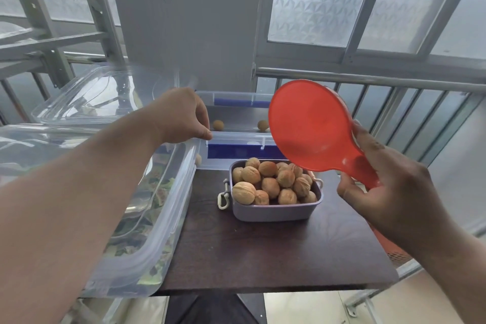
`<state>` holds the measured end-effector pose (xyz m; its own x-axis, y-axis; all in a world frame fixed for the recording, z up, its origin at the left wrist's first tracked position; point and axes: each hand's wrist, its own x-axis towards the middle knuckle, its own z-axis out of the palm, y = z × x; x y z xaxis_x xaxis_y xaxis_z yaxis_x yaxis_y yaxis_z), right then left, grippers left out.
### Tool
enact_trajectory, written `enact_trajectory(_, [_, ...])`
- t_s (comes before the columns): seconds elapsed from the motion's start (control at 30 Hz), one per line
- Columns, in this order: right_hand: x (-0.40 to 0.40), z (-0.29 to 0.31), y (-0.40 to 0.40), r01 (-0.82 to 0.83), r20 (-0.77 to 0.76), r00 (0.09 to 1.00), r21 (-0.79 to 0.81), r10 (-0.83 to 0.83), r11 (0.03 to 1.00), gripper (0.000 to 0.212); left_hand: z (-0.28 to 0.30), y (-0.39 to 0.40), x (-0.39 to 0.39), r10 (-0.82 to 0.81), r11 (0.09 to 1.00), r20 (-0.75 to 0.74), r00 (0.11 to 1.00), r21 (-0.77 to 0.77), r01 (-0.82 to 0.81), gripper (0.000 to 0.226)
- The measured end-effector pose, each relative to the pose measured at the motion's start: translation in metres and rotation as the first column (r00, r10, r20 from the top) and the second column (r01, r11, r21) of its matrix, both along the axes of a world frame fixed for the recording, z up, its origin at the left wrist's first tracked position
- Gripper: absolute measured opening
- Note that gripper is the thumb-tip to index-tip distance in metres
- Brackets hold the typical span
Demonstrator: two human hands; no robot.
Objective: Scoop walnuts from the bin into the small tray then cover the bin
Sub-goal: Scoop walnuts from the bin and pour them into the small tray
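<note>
A small lilac tray (273,212) sits mid-table, heaped with walnuts (271,181). Behind it stands the clear bin (236,137) with blue latches; two loose walnuts (218,125) lie on its floor. My left hand (188,117) reaches over to the bin's near-left corner and pinches its rim. My right hand (389,189) grips the handle of a red scoop (310,123), which is raised above the tray's right rear. The scoop's bowl faces me and holds nothing. A clear lid (105,95) rests to the left of the bin, partly behind my left hand.
A large clear container (163,218) with green and brown contents fills the table's left side under my left forearm. The dark wooden table (263,258) ends close in front. A metal railing (394,81) runs behind, and a red perforated basket (394,252) shows below my right wrist.
</note>
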<state>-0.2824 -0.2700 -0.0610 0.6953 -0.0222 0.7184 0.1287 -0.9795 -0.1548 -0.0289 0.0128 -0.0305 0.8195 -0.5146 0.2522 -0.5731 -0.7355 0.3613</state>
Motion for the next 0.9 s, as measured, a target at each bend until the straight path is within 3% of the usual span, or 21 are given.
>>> enact_trajectory(0.13, [0.006,0.002,0.0,0.042,-0.014,0.999,0.164,-0.04,0.986,0.08,0.001,0.0,-0.001,0.002,1.0,-0.004,1.0,0.001,-0.002,0.011])
enact_trajectory(0.23, [0.023,0.007,-0.003,0.104,-0.096,0.993,0.39,-0.072,0.915,0.072,0.001,0.0,-0.002,0.01,1.0,-0.016,1.0,-0.002,-0.01,0.011])
enact_trajectory(0.3, [0.042,0.012,-0.005,0.086,-0.119,0.992,0.455,-0.036,0.887,0.065,0.001,-0.001,-0.001,0.014,1.0,-0.021,1.0,0.001,-0.014,0.011])
enact_trajectory(0.47, [0.11,0.033,-0.003,0.108,-0.284,0.959,0.349,-0.004,0.931,0.069,0.002,0.001,0.0,0.022,1.0,-0.034,0.999,-0.003,-0.023,0.011])
enact_trajectory(0.67, [0.196,0.051,0.016,0.101,-0.564,0.822,0.274,0.075,0.956,0.067,0.002,0.001,-0.001,-0.005,1.0,-0.033,0.999,0.001,0.005,0.007])
enact_trajectory(0.9, [0.248,0.048,0.049,0.064,-0.595,0.804,0.107,0.013,0.992,0.059,0.003,0.004,0.002,-0.019,1.0,-0.056,0.998,0.0,0.019,0.003])
